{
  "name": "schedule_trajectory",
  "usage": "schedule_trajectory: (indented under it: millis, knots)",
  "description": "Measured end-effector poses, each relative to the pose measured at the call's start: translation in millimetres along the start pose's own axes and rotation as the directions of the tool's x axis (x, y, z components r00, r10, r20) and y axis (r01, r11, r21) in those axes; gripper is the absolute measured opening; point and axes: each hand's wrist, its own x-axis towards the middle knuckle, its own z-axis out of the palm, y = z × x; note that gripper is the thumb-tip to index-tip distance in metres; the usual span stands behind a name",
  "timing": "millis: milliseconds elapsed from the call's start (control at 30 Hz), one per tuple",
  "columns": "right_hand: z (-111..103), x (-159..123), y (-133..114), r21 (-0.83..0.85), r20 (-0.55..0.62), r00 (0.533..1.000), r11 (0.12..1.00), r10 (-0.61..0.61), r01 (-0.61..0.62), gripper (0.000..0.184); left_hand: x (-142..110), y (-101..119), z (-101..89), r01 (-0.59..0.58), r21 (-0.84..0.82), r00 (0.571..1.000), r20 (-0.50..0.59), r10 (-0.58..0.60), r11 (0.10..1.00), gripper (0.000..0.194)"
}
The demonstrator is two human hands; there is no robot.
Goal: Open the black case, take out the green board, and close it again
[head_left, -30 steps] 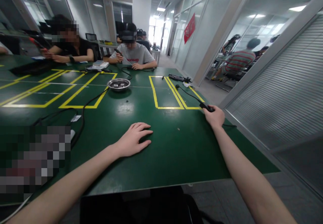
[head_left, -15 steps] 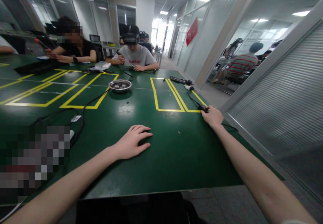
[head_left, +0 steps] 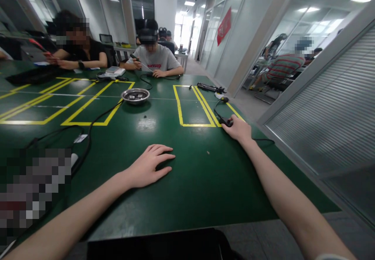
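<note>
My left hand lies flat on the green table, fingers stretched out and holding nothing. My right hand is out at the right side of the table, closed round a small black part on a black cord. That cord loops back to a black tool lying by the yellow-taped rectangle.
A round metal bowl with small parts sits mid-table. A thick black cable runs along the left. Two people sit at the far end holding tools. Glass partitions and a corridor lie to the right; the table edge is close to me.
My right hand has drawn the black cord piece leftward and inward along the table, and the cord now bends into a loop. My left hand has stayed flat in place.
</note>
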Motion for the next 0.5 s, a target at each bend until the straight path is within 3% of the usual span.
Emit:
schedule_trajectory:
  millis: [233,500]
  knots:
    - [0.6,3.1,-4.9,-0.077,-0.029,0.972,0.969,0.234,-0.235,0.033,-0.8,-2.1,0.1,-0.029,-0.001,1.0,0.008,0.029,1.0,0.034]
    - [-2.3,-5.1,-10.5,0.004,0.014,0.987,0.987,0.162,-0.163,0.036,-0.7,-4.0,2.7,-0.034,0.007,0.999,0.006,0.034,0.999,0.034]
